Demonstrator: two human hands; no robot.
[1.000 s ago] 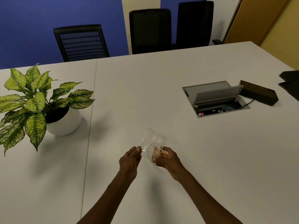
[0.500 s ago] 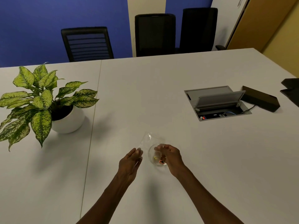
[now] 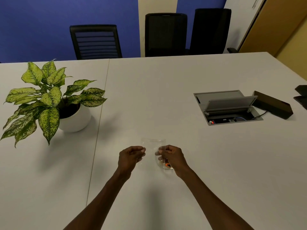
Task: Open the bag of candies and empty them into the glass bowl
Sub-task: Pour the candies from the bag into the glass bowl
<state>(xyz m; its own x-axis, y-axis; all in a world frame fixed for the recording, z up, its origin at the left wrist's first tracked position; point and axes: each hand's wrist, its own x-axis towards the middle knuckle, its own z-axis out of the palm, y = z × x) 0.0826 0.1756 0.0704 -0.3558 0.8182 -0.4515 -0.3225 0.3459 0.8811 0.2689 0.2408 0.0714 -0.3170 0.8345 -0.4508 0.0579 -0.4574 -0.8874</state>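
Clear bag (image 3: 153, 144) stretched between left hand (image 3: 131, 155) and right hand (image 3: 171, 156), fingers of both pinched on it, glass bowl (image 3: 163, 165) (orange candies (image 3: 167, 165) inside) just below bag, on white surface (image 3: 166, 97)

Landmark: glass bowl (image 3: 163, 165), on the table (image 3: 166, 97) near its front middle. Candies (image 3: 166, 165) lie in the bowl. Right hand (image 3: 172, 156) is over the bowl's right side, left hand (image 3: 131, 155) just left of the bowl. Bag (image 3: 152, 144) held between both hands, just behind the bowl. Potted plant (image 3: 49, 103) far left and behind the bowl. Cable box (image 3: 227, 107) right and behind it. Three chairs (image 3: 166, 34) well behind, past the table's far edge.
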